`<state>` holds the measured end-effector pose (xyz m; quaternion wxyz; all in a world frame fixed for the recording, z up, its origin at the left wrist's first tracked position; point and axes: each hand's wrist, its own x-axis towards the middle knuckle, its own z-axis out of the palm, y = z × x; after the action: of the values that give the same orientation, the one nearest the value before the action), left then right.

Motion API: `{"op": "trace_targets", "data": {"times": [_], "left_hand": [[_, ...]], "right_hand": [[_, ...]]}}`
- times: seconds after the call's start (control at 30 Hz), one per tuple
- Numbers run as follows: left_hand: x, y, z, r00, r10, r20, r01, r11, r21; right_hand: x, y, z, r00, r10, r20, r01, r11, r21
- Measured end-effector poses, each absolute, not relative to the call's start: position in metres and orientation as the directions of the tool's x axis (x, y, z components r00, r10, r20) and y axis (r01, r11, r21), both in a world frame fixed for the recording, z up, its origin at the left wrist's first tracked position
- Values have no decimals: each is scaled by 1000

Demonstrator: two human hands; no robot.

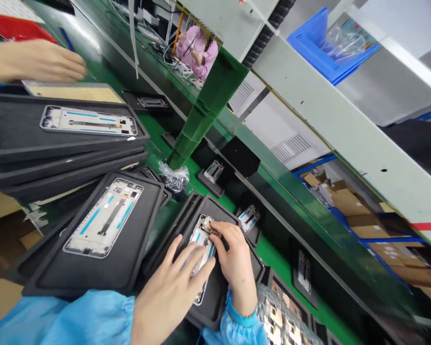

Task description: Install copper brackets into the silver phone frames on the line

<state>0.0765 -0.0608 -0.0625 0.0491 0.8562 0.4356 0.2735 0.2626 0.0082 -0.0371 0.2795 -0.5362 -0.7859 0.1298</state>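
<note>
A silver phone frame (198, 238) with blue strips lies in a black tray (215, 207) in front of me. My left hand (174, 282) rests over its lower part, fingers spread and holding nothing. At its upper end, my right hand (235, 254) pinches a small circuit board (209, 227) between thumb and fingers, against the frame. The fingers partly cover that board. To the left, another phone frame (106, 218) with blue strips and a dark flex cable lies in a tilted black tray (82, 273).
Stacked black trays (68, 155) stand at the left, a phone frame (89, 120) on top. A co-worker's hand (53, 62) hovers behind them. A green conveyor belt (273, 254) carries trays. A clear component tray (282, 316) sits at my right. A plastic bag (175, 178) lies beyond.
</note>
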Motion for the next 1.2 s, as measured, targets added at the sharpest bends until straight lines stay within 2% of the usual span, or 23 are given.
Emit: {"op": "trace_targets", "data": {"times": [0.13, 0.23, 0.43, 0.7, 0.9, 1.2], "left_hand": [[90, -39, -43, 425, 877, 224, 806, -480, 346], [102, -21, -36, 360, 917, 175, 846, -399, 353], [92, -26, -43, 386, 893, 232, 820, -448, 358], [73, -52, -61, 460, 745, 482, 673, -647, 358], [74, -50, -58, 438, 751, 495, 647, -645, 406], [73, -50, -57, 427, 760, 490, 619, -641, 454]], "right_hand": [[269, 10, -39, -184, 929, 320, 806, 329, -491], [274, 9, -38, -128, 929, 348, 830, 293, -475], [272, 11, -38, -177, 918, 354, 810, 341, -478], [260, 14, -37, -361, 900, 246, 784, 435, -443], [257, 15, -34, -373, 900, 228, 799, 436, -415], [252, 18, -32, -420, 878, 228, 824, 475, -309]]}}
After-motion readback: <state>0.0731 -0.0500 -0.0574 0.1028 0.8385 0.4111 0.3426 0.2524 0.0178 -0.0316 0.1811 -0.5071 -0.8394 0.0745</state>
